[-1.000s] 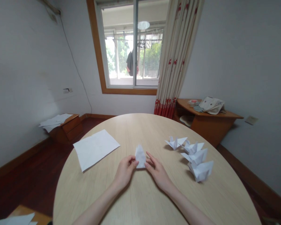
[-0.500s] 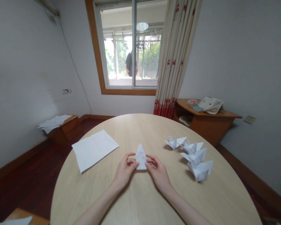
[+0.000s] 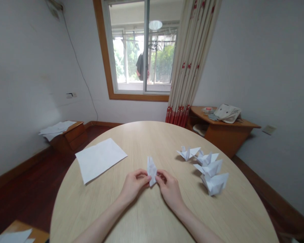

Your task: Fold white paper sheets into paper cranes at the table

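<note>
A small folded white paper (image 3: 151, 170), narrow and pointed at its lower end, stands between my two hands above the middle of the table. My left hand (image 3: 136, 182) pinches its left edge between thumb and fingers. On the other side, my right hand (image 3: 168, 185) grips the right edge, thumb in front and fingers curled behind. Folded paper cranes (image 3: 214, 184), several of them, sit in a row to the right of my hands. A flat stack of white paper sheets (image 3: 102, 160) lies to the left.
The round wooden table (image 3: 147, 135) fills the foreground. Beyond its right edge stands a brown corner desk (image 3: 228, 135) with a cloth bag (image 3: 228, 113) on top. At the left, a low wooden cabinet (image 3: 77, 136) carries loose papers. A curtain (image 3: 184, 77) hangs beside the window.
The folded paper has changed from a wide flat-bottomed shape to a narrower one with a pointed lower end. Both hands stay on it and have come slightly closer together.
</note>
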A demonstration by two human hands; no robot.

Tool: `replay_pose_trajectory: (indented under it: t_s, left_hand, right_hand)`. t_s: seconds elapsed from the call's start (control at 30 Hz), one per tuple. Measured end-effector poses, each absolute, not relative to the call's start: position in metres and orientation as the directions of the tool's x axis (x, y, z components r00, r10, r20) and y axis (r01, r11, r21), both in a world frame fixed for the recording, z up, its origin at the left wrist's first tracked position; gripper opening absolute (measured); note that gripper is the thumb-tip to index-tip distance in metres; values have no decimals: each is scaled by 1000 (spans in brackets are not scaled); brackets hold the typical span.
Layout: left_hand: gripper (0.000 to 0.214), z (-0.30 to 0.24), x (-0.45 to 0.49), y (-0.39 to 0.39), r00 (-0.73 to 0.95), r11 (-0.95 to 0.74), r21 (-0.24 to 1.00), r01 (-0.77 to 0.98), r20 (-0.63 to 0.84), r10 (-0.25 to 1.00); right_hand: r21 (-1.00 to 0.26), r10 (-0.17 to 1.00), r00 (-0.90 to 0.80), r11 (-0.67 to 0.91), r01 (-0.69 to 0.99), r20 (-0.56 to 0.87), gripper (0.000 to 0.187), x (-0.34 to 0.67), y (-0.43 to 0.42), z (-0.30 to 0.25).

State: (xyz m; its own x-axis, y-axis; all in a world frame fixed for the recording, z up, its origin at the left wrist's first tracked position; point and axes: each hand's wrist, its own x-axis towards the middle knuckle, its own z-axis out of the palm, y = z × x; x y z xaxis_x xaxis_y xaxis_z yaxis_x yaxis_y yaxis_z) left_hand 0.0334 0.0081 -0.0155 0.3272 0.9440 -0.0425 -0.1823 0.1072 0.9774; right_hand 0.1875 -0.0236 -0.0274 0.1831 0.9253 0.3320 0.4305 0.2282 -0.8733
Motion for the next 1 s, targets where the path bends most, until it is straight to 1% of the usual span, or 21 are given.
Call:
replay_pose_trajectory:
  t_s: [0.1,0.2,0.3,0.47,0.7,0.87,1.0]
  left_hand:
    - [34,-14,33,7,346,78,985,-156,-20,938]
    - [29,-10,32,6,350,-31,991,-129,75,934]
    - [28,-6,32,5,364,-92,986,-139,137,921]
    - [30,-5,31,5,363,-60,989,-137,106,926]
    - [34,-8,29,8,359,-8,976,-215,87,929]
    - [33,-14,30,10,358,-40,976,-213,116,927]
    - [34,-14,30,10,343,-38,977,-210,110,933]
  right_hand:
    - [-880,926,195,217,423,322,20,187,-23,-27]
    - [-882,914,214,236,409,345,19,186,-24,-26]
    - [-882,913,171,289,372,371,19,184,-27,-24]
    - [-903,930,88,321,285,358,21,182,-31,-18]
    - [-924,946,10,315,214,325,27,182,-33,-17]
    - [-935,956,26,281,216,293,28,181,-32,-18]
    - [-937,955,65,267,227,288,27,181,-31,-19]
